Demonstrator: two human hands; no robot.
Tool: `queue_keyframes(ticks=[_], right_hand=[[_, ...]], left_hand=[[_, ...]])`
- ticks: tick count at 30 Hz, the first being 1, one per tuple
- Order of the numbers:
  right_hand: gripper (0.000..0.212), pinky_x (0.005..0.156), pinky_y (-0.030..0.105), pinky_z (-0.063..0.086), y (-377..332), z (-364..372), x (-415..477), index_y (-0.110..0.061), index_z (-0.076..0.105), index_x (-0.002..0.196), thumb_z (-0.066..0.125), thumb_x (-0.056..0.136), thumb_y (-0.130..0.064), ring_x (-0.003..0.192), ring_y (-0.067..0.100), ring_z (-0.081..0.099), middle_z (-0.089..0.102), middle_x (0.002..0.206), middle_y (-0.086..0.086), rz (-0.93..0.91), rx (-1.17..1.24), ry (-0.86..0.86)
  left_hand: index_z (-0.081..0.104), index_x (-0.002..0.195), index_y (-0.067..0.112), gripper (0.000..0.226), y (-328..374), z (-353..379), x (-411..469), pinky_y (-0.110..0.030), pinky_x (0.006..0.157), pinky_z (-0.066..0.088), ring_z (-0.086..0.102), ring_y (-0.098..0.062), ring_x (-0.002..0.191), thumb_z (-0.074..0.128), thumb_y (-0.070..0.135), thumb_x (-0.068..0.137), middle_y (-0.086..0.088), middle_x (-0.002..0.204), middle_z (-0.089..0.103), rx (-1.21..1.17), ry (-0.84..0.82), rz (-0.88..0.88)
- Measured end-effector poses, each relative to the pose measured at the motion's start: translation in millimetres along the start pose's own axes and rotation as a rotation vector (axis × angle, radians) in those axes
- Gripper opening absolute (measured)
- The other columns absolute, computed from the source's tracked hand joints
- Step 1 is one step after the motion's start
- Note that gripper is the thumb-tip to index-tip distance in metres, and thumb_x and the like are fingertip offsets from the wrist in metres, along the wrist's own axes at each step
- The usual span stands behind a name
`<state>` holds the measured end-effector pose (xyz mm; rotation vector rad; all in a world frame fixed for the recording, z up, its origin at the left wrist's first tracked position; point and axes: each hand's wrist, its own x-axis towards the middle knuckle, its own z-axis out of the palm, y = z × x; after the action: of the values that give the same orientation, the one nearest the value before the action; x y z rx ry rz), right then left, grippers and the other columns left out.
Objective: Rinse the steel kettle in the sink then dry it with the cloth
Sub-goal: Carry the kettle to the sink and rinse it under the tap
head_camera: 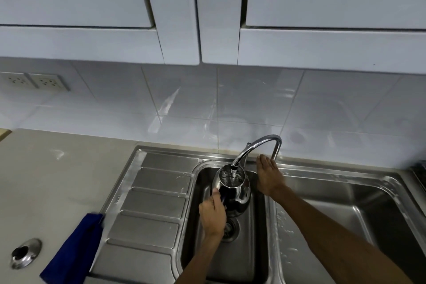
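The shiny steel kettle (237, 188) hangs upright over the small left basin of the sink (230, 260), its open mouth right under the tap's spout. Water shows inside the mouth. My left hand (213, 214) grips the kettle's dark handle from the near side. My right hand (268, 177) lies flat, fingers stretched, at the base of the chrome tap (260, 145) behind the basin; whether it touches a lever is hidden. A blue cloth (73, 251) lies on the counter's near left, overlapping the draining board's edge.
A ribbed steel draining board (149, 205) lies left of the small basin, and a larger basin (345, 210) lies to its right. A round steel lid (25, 252) rests on the beige counter at far left. Wall sockets (34, 80) and white cupboards (207, 7) sit above.
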<state>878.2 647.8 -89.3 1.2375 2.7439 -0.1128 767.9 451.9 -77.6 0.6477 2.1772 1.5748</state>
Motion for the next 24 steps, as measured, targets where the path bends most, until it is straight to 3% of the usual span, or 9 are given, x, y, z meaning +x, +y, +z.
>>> queue_keyframes(ticks=[5,9,11,13,15,17,20,24], right_hand=[[0.093,0.124,0.042,0.003,-3,-7,-6,0.002,0.001,0.155,0.056,0.090,-0.034,0.152,0.035,0.000,-0.003,0.163,0.023,0.014,-0.006,-0.055],[0.092,0.125,0.043,0.005,-11,-11,-16,0.001,-0.001,0.156,0.056,0.091,-0.031,0.152,0.035,-0.003,-0.006,0.163,0.021,0.008,0.050,-0.031],[0.081,0.124,0.045,0.014,-19,-6,-28,-0.002,0.008,0.156,0.053,0.093,-0.025,0.152,0.036,0.004,0.003,0.164,0.019,0.018,0.158,0.049],[0.068,0.114,0.048,0.035,-27,1,-39,-0.004,0.024,0.154,0.052,0.094,-0.020,0.145,0.039,0.026,0.023,0.160,0.019,0.065,0.299,0.127],[0.054,0.102,0.045,0.047,-38,8,-47,-0.003,0.041,0.145,0.053,0.094,-0.014,0.127,0.039,0.050,0.047,0.144,0.021,0.092,0.424,0.164],[0.039,0.095,0.039,0.049,-53,8,-53,-0.002,0.055,0.133,0.054,0.095,-0.014,0.114,0.038,0.060,0.060,0.129,0.022,0.140,0.500,0.100],[0.032,0.094,0.033,0.048,-86,3,-63,-0.009,0.067,0.123,0.053,0.099,-0.025,0.114,0.034,0.063,0.069,0.121,0.018,0.191,0.605,-0.086],[0.036,0.101,0.033,0.046,-146,-19,-70,-0.015,0.064,0.129,0.052,0.100,-0.034,0.119,0.028,0.062,0.069,0.124,0.010,0.138,0.768,-0.115]], left_hand=[[0.048,0.044,0.014,0.061,-7,-2,-1,-0.033,0.041,0.042,0.049,-0.010,0.036,0.043,0.027,0.104,-0.008,0.042,0.055,0.024,-0.002,-0.043],[0.055,0.048,0.008,0.060,-8,-9,-5,-0.030,0.041,0.041,0.050,-0.012,0.037,0.042,0.025,0.104,-0.015,0.046,0.058,-0.014,0.001,-0.063],[0.055,0.050,0.008,0.060,-11,-15,-10,-0.030,0.043,0.042,0.050,-0.014,0.038,0.041,0.027,0.104,-0.011,0.043,0.055,-0.050,0.011,-0.072],[0.050,0.046,0.018,0.060,-17,-24,-12,-0.033,0.044,0.042,0.047,-0.015,0.037,0.041,0.030,0.104,0.000,0.040,0.048,-0.074,0.020,-0.083],[0.047,0.044,0.021,0.061,-18,-35,-14,-0.034,0.043,0.042,0.047,-0.014,0.037,0.042,0.030,0.103,0.004,0.038,0.048,-0.071,0.041,-0.092],[0.050,0.047,0.019,0.058,-16,-53,-18,-0.033,0.045,0.040,0.047,-0.014,0.039,0.043,0.029,0.104,0.004,0.041,0.049,-0.091,0.067,-0.116],[0.050,0.049,0.019,0.056,-22,-90,-19,-0.030,0.049,0.038,0.046,-0.012,0.043,0.043,0.033,0.103,0.002,0.045,0.049,-0.108,0.101,-0.126],[0.052,0.049,0.015,0.059,-24,-152,-12,-0.032,0.050,0.037,0.047,-0.017,0.046,0.040,0.054,0.091,-0.004,0.046,0.050,-0.095,0.091,-0.117]])
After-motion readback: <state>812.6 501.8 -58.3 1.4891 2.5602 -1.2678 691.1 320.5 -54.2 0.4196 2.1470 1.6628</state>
